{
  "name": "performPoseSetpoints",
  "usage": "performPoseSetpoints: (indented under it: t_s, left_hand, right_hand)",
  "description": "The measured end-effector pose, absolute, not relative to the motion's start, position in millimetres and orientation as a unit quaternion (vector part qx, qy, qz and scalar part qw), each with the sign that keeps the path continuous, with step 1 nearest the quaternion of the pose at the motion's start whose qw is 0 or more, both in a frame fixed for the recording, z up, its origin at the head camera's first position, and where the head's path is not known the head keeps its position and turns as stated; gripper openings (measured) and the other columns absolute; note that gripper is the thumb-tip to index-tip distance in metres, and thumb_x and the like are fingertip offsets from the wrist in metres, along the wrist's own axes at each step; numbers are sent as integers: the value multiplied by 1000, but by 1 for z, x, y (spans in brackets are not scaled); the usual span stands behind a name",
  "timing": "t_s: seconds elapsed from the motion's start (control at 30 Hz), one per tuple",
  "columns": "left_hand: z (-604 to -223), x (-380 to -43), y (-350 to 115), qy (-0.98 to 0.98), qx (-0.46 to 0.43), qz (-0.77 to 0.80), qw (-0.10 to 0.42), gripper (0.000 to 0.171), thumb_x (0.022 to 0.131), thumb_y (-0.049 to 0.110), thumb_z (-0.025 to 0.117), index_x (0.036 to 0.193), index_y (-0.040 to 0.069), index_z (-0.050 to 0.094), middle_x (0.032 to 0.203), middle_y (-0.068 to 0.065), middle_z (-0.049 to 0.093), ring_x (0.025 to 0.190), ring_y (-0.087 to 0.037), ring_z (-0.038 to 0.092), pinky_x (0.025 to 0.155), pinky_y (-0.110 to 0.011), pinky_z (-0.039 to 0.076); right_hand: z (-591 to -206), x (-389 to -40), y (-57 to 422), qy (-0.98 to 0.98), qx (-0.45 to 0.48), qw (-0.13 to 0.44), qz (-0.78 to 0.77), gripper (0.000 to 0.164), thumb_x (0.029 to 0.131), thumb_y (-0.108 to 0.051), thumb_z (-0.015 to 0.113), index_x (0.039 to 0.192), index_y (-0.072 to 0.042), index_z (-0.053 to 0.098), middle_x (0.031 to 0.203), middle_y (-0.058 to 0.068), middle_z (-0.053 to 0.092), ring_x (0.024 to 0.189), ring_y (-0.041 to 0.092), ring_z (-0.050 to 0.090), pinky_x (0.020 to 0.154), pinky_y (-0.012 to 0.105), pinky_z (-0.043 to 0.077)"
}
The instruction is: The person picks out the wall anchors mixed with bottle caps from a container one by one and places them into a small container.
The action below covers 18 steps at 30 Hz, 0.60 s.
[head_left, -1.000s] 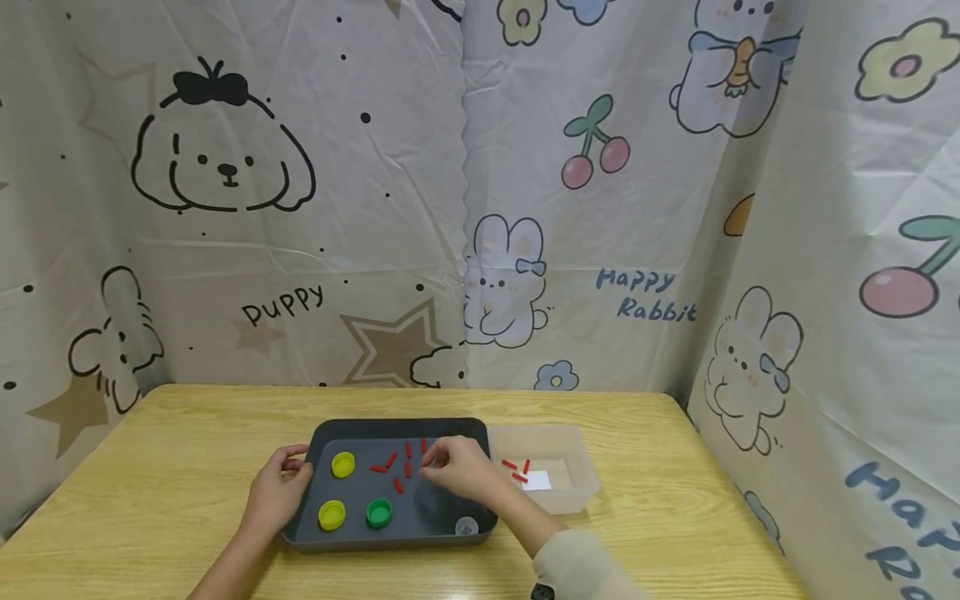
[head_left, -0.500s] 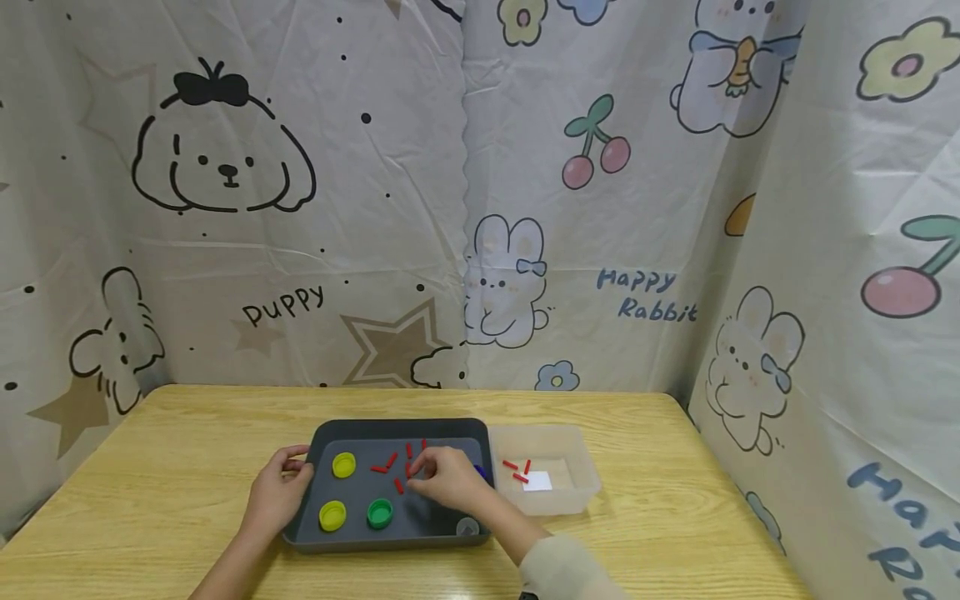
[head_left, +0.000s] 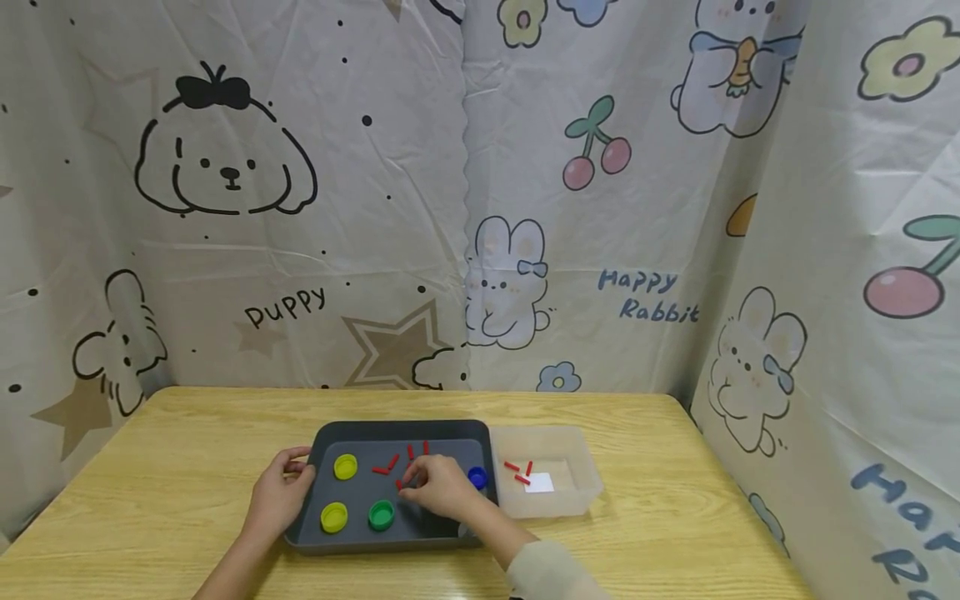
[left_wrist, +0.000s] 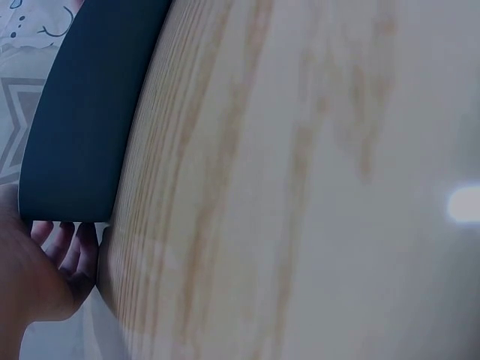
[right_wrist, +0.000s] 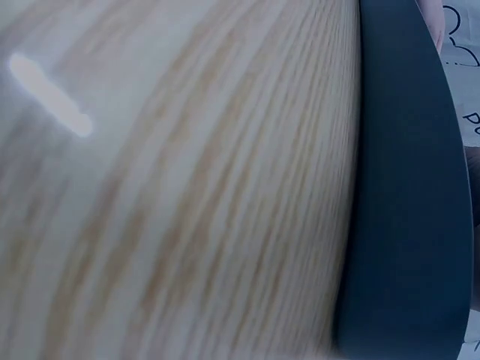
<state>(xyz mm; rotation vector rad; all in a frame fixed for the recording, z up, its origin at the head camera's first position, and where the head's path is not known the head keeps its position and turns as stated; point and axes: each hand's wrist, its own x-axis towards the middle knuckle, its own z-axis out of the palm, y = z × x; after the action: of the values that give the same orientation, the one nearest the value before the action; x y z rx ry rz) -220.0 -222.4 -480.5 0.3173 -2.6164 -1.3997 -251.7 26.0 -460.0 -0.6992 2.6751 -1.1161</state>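
Observation:
A dark grey tray [head_left: 352, 546] lies on the table, its left wall gripped by my left hand [head_left: 279, 492]; in the left wrist view the fingers [left_wrist: 86, 251] curl at the tray's corner. Over the tray's middle, my right hand [head_left: 442, 485] pinches a small red stick [head_left: 400, 484] at its lower end, between thumb and forefinger. Several other red sticks [head_left: 393, 462] lie farther back in the tray, some perhaps covered by the hand. Two yellow caps [head_left: 345, 467] are at the left, with a green cap [head_left: 381, 515] at the front and a blue cap [head_left: 477, 477] at the right.
A translucent plastic box [head_left: 577, 498] touches the tray's right side, with three red sticks [head_left: 522, 479] and a white paper piece [head_left: 539, 482] inside. A clear cap near the tray's front right is mostly behind the right forearm. A printed curtain [head_left: 390, 250] hangs behind the wooden table [head_left: 660, 517].
My right hand has moved left and slightly down to a red stick in the tray, uncovering the blue cap. The left hand keeps its grip on the tray.

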Motion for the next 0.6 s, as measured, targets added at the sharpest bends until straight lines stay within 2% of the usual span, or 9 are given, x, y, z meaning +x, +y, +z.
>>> performPoseSetpoints:
  t_s: [0.6]
  left_hand:
    - [-482, -220, -223, -873, 105, -469, 82, 38, 92, 16, 48, 128, 1, 48, 108, -21, 57, 95, -30, 61, 68, -25, 44]
  right_hand:
    - [-465, -253, 17, 900, -221, 70, -369, 12, 78, -16, 74, 85, -8, 68, 62, -8, 49, 53, 3, 41, 50, 19, 35]
